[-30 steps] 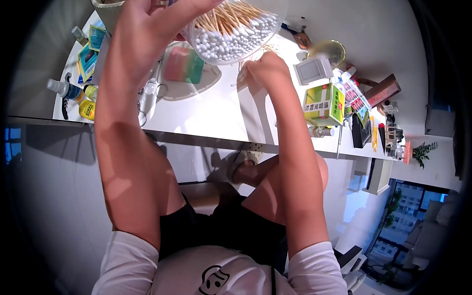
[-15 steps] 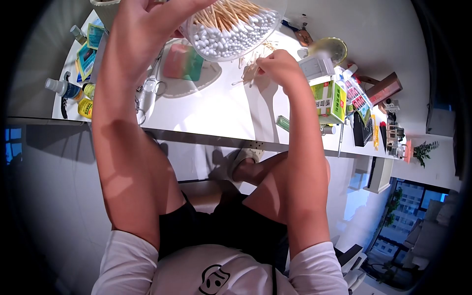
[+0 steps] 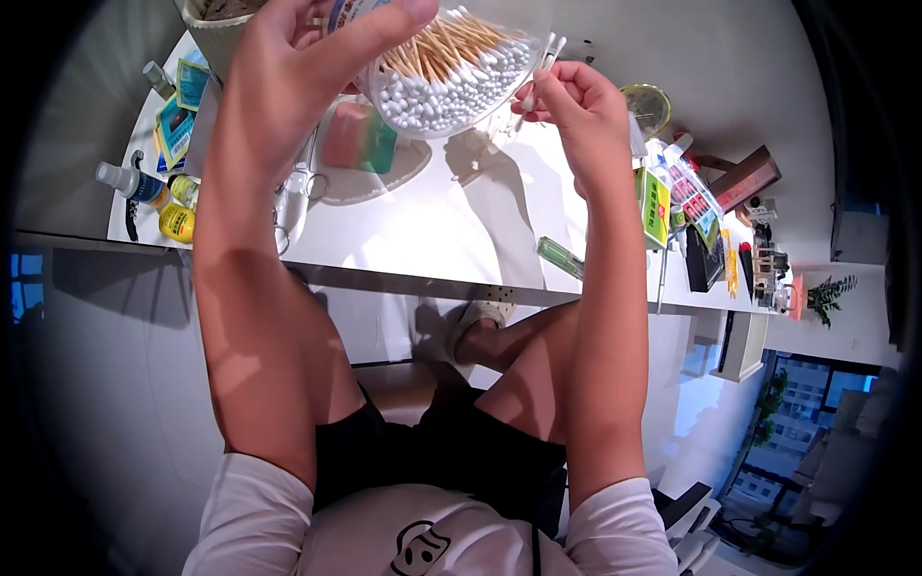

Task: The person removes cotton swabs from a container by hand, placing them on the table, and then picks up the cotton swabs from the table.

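My left hand (image 3: pixel 317 43) is wrapped round a clear round tub (image 3: pixel 437 132), tilted so its packed cotton swabs (image 3: pixel 451 72) show their white tips. Beside the tub's right edge, my right hand (image 3: pixel 581 96) pinches a few cotton swabs (image 3: pixel 549 60) between thumb and fingers. Below the hands, some loose swabs (image 3: pixel 475 165) lie on the white table (image 3: pixel 413 226), partly in shadow. A pink and green block (image 3: pixel 360 139) rests on a pale tray (image 3: pixel 408 168) under the tub.
Scissors (image 3: pixel 312 182) lie left of the tray. Bottles, including a yellow one (image 3: pixel 176 223), stand at the far left. A green tube (image 3: pixel 559 256) is near the front edge. On the right are a green box (image 3: pixel 655 208), blister packs (image 3: pixel 696 192) and a dark box (image 3: pixel 706 264).
My right hand has risen from the loose swabs on the table to the tub's right edge, with swabs in its fingers. The tub has shifted slightly down in view.
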Demonstrator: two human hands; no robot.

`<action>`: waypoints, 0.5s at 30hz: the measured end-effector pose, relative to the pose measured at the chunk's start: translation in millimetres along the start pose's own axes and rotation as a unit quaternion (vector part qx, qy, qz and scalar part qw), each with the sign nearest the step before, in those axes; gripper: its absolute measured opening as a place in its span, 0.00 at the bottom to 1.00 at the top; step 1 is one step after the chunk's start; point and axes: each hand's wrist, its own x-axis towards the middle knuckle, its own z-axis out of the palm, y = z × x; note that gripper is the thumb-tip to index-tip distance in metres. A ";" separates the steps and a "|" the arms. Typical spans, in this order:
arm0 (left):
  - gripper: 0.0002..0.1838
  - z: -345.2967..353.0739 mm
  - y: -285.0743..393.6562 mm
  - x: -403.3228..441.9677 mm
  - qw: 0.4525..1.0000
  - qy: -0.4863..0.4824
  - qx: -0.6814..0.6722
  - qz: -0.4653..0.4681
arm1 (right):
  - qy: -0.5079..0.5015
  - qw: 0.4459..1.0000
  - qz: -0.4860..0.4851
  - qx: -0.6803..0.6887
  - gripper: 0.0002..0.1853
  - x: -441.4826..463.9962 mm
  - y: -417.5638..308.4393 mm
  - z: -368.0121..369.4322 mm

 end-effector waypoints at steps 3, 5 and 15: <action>0.34 0.8 -2.3 0.6 1.000 -0.001 -0.020 0.003 | -0.004 1.000 -0.026 0.015 0.09 -2.0 -14.0 -3.3; 0.33 -0.6 -5.1 2.2 1.000 -0.009 -0.024 0.002 | -0.005 0.999 -0.032 0.016 0.10 -2.1 -20.8 -6.7; 0.32 3.5 -7.7 1.6 1.000 0.002 -0.022 -0.005 | -0.107 0.993 -0.024 -0.044 0.13 -26.4 -79.9 0.9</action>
